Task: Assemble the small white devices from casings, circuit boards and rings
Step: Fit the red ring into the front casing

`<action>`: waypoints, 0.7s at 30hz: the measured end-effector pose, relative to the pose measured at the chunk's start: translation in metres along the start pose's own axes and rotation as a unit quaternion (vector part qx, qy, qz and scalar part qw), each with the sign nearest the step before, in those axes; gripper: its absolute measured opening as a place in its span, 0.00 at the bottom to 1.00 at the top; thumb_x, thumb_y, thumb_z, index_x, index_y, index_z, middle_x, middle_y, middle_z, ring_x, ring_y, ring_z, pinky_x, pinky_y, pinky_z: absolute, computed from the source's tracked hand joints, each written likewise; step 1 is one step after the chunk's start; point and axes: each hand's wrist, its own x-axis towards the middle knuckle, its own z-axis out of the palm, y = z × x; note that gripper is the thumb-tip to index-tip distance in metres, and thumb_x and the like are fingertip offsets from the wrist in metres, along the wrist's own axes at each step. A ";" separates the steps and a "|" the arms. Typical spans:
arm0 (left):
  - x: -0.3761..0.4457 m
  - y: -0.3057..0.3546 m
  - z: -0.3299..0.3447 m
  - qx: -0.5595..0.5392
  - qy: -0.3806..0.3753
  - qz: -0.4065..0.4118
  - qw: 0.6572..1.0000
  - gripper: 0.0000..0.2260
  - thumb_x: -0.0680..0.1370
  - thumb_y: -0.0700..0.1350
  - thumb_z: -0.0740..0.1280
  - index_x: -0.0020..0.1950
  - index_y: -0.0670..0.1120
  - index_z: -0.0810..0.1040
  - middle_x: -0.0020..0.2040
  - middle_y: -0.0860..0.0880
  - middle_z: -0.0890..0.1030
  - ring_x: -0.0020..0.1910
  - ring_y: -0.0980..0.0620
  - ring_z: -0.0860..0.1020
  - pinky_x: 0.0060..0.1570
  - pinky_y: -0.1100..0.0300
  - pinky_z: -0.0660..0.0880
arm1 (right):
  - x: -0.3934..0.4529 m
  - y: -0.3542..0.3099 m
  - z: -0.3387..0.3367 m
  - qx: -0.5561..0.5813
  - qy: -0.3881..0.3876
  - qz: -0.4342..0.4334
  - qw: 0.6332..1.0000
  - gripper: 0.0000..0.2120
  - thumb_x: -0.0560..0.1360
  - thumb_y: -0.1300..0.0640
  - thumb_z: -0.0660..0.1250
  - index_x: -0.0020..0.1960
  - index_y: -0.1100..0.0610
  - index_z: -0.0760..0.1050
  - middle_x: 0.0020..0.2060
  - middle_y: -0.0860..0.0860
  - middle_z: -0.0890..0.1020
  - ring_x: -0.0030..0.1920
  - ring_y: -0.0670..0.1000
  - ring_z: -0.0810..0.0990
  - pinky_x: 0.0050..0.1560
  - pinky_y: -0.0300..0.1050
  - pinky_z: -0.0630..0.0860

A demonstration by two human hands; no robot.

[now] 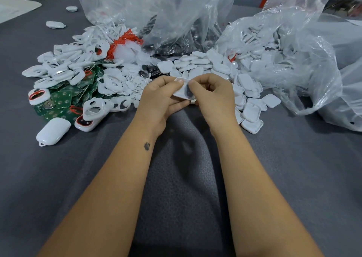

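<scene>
Both hands meet over the middle of the grey cloth. My left hand point(159, 98) and my right hand point(212, 94) together pinch one small white casing point(183, 91) with a dark part showing inside it. Green circuit boards point(64, 98) lie in a heap to the left, mixed with white ring frames point(58, 70). White casing halves point(250, 98) are piled to the right. A closed white device point(52, 130) lies at the near left, beside two open ones with red rings point(84, 122).
Clear plastic bags point(293, 47) spill parts at the back and right. A bunch of red cords point(122, 41) and dark parts point(166, 51) lie behind the piles. Two more white devices point(55, 24) sit far left. The grey cloth point(176, 178) covers the table.
</scene>
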 end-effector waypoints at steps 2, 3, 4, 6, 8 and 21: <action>0.000 0.001 0.001 -0.008 0.003 -0.004 1.000 0.05 0.78 0.39 0.67 0.43 0.45 0.78 0.36 0.48 0.85 0.37 0.52 0.84 0.36 0.61 0.80 | 0.000 0.001 0.000 -0.003 0.003 -0.003 1.000 0.03 0.72 0.61 0.70 0.39 0.60 0.80 0.35 0.61 0.81 0.33 0.47 0.73 0.38 0.43 0.71; 0.000 0.001 0.001 -0.002 0.004 -0.003 1.000 0.04 0.78 0.39 0.68 0.43 0.45 0.78 0.36 0.48 0.85 0.37 0.52 0.84 0.36 0.61 0.80 | 0.000 0.001 0.000 -0.004 0.004 -0.004 1.000 0.04 0.72 0.61 0.70 0.39 0.59 0.80 0.33 0.59 0.81 0.32 0.46 0.73 0.37 0.42 0.71; 0.001 0.000 0.001 0.009 0.004 0.000 1.000 0.04 0.78 0.40 0.68 0.43 0.45 0.78 0.37 0.49 0.85 0.37 0.52 0.84 0.36 0.61 0.80 | 0.000 0.002 -0.001 -0.007 0.004 -0.004 1.000 0.04 0.72 0.61 0.70 0.39 0.58 0.80 0.31 0.56 0.80 0.31 0.45 0.73 0.37 0.42 0.71; 0.001 -0.001 0.001 0.022 0.006 0.005 1.000 0.04 0.78 0.40 0.68 0.43 0.45 0.78 0.37 0.49 0.85 0.38 0.53 0.84 0.35 0.62 0.80 | 0.000 0.002 -0.001 -0.011 0.000 -0.005 1.000 0.05 0.72 0.61 0.70 0.37 0.56 0.79 0.29 0.50 0.78 0.30 0.44 0.72 0.36 0.41 0.71; 0.001 -0.002 0.000 0.015 0.011 0.005 1.000 0.06 0.79 0.39 0.66 0.42 0.45 0.78 0.36 0.49 0.85 0.37 0.53 0.84 0.34 0.62 0.79 | 0.001 0.003 0.000 -0.013 -0.007 -0.001 1.000 0.05 0.72 0.61 0.70 0.38 0.55 0.80 0.28 0.47 0.77 0.30 0.44 0.73 0.37 0.43 0.73; -0.001 0.000 0.003 0.017 0.013 0.008 1.000 0.07 0.80 0.41 0.66 0.44 0.44 0.81 0.38 0.48 0.85 0.38 0.54 0.84 0.37 0.63 0.79 | -0.004 0.000 0.007 -0.004 -0.002 0.013 1.000 0.05 0.74 0.58 0.70 0.39 0.53 0.80 0.32 0.49 0.80 0.36 0.48 0.77 0.48 0.58 0.79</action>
